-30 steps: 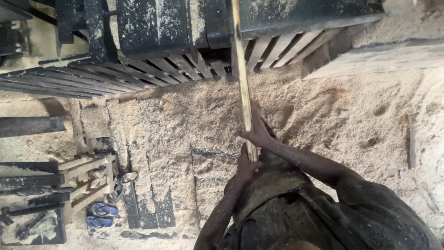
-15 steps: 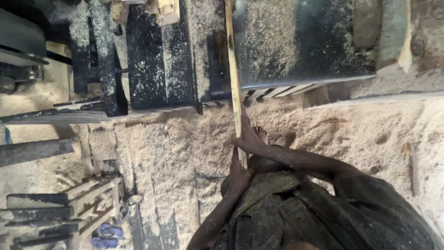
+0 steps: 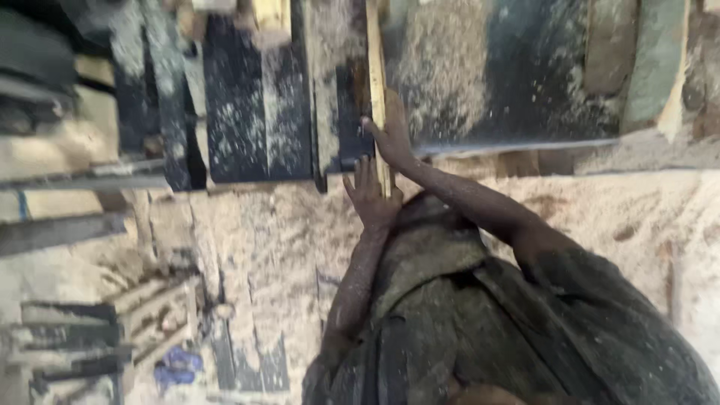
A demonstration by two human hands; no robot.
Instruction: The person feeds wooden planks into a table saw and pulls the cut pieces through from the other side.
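A long, thin wooden strip (image 3: 374,67) lies lengthwise on a dark machine table (image 3: 495,82) dusted with sawdust. My right hand (image 3: 390,135) presses along the strip's right side near the table's front edge, fingers stretched forward. My left hand (image 3: 370,196) holds the strip's near end just off the table, fingers spread upward. Both forearms and my dark clothes are coated in sawdust.
Thick sawdust (image 3: 255,247) covers the floor. Dark metal machine parts (image 3: 247,97) stand left of the strip. Wooden slats and a frame (image 3: 82,330) lie at the lower left, beside a blue object (image 3: 176,364). Pale wood pieces (image 3: 671,75) sit at the table's right end.
Both hands have moved forward along with the strip, from above the floor up to the table's edge. The view has closed in on the machine table.
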